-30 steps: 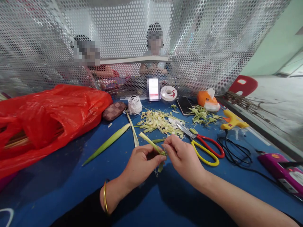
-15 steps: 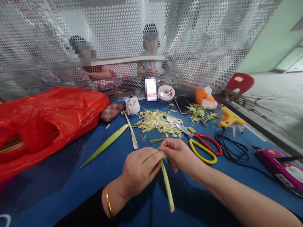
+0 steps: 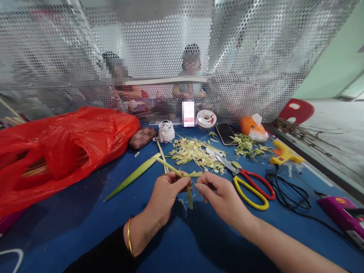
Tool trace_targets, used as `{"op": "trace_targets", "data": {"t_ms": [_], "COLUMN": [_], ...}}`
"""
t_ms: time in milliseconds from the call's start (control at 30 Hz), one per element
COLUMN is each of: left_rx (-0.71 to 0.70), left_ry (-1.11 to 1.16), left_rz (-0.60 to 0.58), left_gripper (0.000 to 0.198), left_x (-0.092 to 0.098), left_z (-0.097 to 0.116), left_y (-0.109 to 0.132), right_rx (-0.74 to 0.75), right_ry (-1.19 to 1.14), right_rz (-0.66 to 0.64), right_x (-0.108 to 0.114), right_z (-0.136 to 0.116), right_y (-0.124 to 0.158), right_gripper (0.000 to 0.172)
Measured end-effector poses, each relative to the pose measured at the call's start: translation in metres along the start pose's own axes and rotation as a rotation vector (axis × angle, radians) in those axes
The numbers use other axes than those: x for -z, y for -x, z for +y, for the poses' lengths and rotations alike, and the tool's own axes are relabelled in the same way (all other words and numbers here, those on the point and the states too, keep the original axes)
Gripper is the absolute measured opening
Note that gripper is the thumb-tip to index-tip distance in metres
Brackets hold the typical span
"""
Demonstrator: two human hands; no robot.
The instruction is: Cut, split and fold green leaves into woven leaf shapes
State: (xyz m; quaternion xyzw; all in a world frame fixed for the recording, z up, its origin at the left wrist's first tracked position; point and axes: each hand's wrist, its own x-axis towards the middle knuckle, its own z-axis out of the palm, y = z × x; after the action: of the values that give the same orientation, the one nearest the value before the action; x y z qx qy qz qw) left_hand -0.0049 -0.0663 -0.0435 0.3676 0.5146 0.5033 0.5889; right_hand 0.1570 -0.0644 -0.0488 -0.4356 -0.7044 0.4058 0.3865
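My left hand (image 3: 164,197) pinches a small bundle of pale green leaf strips (image 3: 189,197) between thumb and fingers. One strip points up to the left, one to the right, and one hangs down. Thin whitish threads (image 3: 184,206) dangle beneath the bundle. Just right of it is my right hand (image 3: 220,192), thumb and fingertips pressed together; what they hold, if anything, is too fine to make out. Behind the hands lies a heap of leaf scraps (image 3: 196,151). A long green leaf (image 3: 133,178) rests to the left, its pale end near the bundle's upper strip.
Scissors (image 3: 253,185) with red and yellow handles lie right of my right hand. Beyond are a yellow glue gun (image 3: 284,153), its cord and a purple power strip (image 3: 341,214). A red plastic bag (image 3: 85,132) covers the left. White string (image 3: 166,131) and a ribbon spool (image 3: 206,119) stand behind.
The view has shifted, so the scene sits lower and further right. The bundle has turned: its long strip now points up-left instead of down. My right hand has parted slightly from my left.
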Motion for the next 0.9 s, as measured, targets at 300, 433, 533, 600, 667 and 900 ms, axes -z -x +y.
{"op": "trace_targets", "data": {"t_ms": [300,433,533,600,667,900], "left_rx": [0.125,0.105,0.109,0.117,0.117,0.111], "left_ry": [0.139,0.143,0.129,0.117,0.109,0.093], "left_rz": [-0.038,-0.012,-0.016,-0.035,-0.039,-0.034], "left_gripper": [0.017,0.016,0.016,0.015,0.014,0.018], "left_x": [-0.0042,-0.0029,-0.0025,-0.0025,-0.0024,-0.0041], "left_z": [-0.0026,-0.0045,-0.0048,-0.0046,-0.0043,-0.0035], "left_y": [0.0032,0.0013,0.0009,0.001,0.0011,0.0027], "right_rx": [0.502,0.508,0.513,0.48,0.455,0.462], "right_ry": [0.217,0.217,0.245,0.182,0.112,0.205], "right_rz": [0.054,-0.004,-0.035,-0.008,0.001,-0.073], "right_x": [-0.0026,-0.0034,-0.0033,-0.0026,-0.0015,0.0001], "right_z": [0.0004,-0.0006,-0.0013,-0.0008,0.0002,0.0001], "right_y": [0.0055,0.0038,0.004,0.0042,0.004,0.003], "right_gripper": [0.017,0.018,0.019,0.019,0.018,0.018]}}
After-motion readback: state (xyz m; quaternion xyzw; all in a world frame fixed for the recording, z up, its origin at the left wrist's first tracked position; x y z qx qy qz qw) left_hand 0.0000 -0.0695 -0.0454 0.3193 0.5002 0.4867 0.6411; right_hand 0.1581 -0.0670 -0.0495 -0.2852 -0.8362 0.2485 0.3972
